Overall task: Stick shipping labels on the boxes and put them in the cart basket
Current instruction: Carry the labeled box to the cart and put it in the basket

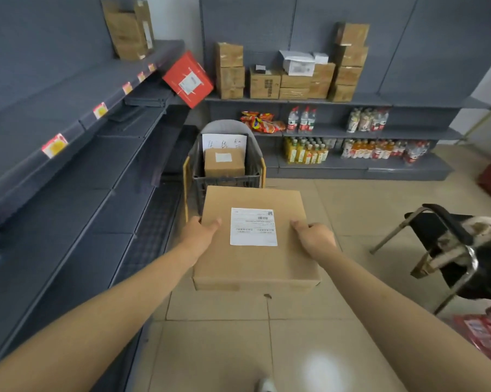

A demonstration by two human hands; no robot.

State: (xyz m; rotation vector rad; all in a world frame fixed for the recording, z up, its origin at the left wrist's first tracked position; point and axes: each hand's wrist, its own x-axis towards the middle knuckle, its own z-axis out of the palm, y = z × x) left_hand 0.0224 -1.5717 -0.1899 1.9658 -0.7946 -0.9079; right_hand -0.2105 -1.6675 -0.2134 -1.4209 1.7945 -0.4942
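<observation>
A single wide-angle view from the person's head looks forward and steeply down. Both forearms reach in from the bottom edge, close to the lens. The tiled floor (295, 335) fills the foreground; shelving (380, 100) stands farther off, bowed by distortion.

floor (351, 199): tiled | on it: cart (227, 165), chair (436, 250); shelf (380, 99): cardboard boxes (295, 80)

arms: both outstretched | left hand (199, 235): gripping | right hand (317, 239): gripping
</observation>
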